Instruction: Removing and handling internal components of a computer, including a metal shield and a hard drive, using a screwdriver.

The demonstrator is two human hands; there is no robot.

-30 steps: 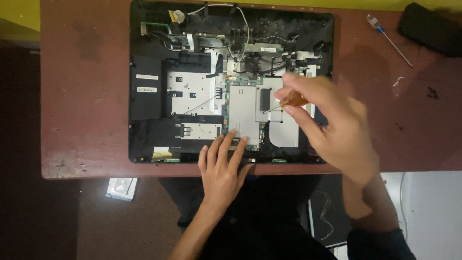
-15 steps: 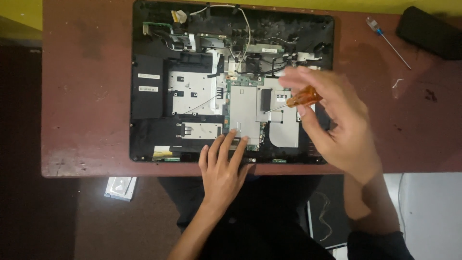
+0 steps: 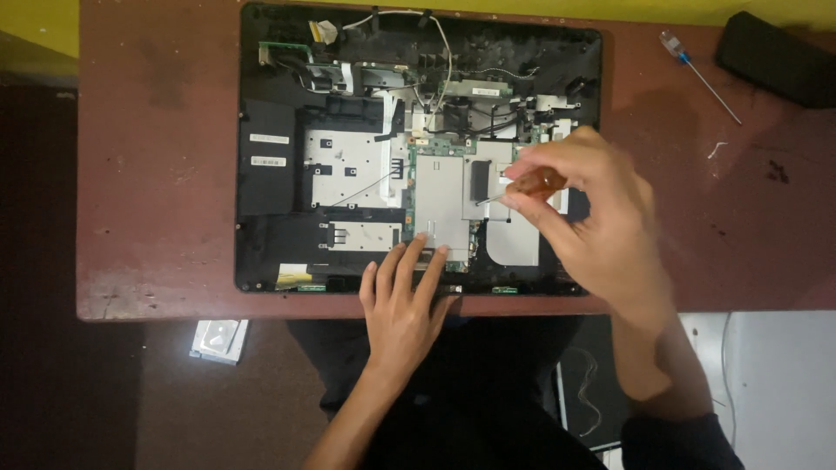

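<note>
Two hands: both yours, both at the near edge of the table.
Opened device: black, back cover off, flat on the table, long axis running left to right, its near side almost flush with the table's near edge.
Left hand: released, holding nothing; fingers spread flat on the device's near edge, fingertips touching the lower rim of the silver shield plate.
Right hand: clenched round the amber-handled screwdriver, pinched between thumb and fingers, over the right half of the device.
Screwdriver axis: slanted, handle up and to the right in your fingers, thin shaft running down and to the left.
Screwdriver tip: points toward the silver plate at the device's middle; whether it touches the plate, you cannot tell.
Screwdriver versus left hand: beyond your left fingertips and to their right, apart from them.
Second screwdriver: clear handle, blue collar, lying near the table's far right corner, tip pointing right and toward you.
Black case: at the far right corner, just beside that second screwdriver.
</note>
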